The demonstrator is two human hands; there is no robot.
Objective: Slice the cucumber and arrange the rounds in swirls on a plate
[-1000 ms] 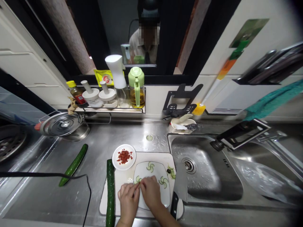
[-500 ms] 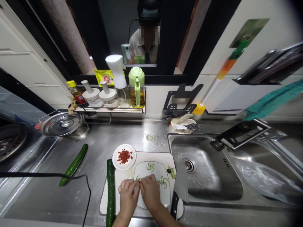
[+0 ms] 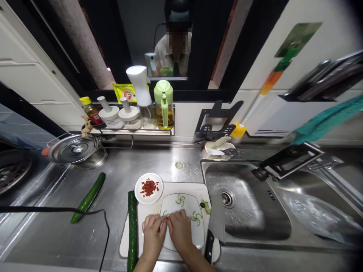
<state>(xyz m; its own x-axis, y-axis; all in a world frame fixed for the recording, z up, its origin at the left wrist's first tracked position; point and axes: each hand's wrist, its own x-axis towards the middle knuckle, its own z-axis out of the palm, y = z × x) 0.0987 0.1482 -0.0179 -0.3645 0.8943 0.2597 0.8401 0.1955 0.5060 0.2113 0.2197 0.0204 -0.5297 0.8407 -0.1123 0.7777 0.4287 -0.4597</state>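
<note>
My left hand (image 3: 153, 231) and my right hand (image 3: 180, 229) meet over the left part of a white square plate (image 3: 185, 238). Their fingers are bent and pinched together, fingertips touching or nearly so. Whatever lies between them is too small and hidden to name. Thin cucumber slices (image 3: 166, 214) peek out just beyond the fingertips. Two pinwheels of curved cucumber slices are laid out on the plate, an upper one (image 3: 180, 199) and a right one (image 3: 196, 218). A small white dish (image 3: 137, 190) of red goji berries (image 3: 149, 187) stands at the plate's upper left.
Under the plate is a white cutting board (image 3: 124, 241). A whole cucumber (image 3: 132, 230) lies along its left side, another cucumber (image 3: 88, 198) farther left. A cleaver (image 3: 217, 219) rests on the right, beside cucumber scraps (image 3: 206, 206) and the sink (image 3: 249, 226). A black cable (image 3: 105, 226) crosses the left.
Both hands stay at the same spot on the plate, with only a very slight shift of the fingers. Everything else is unchanged.
</note>
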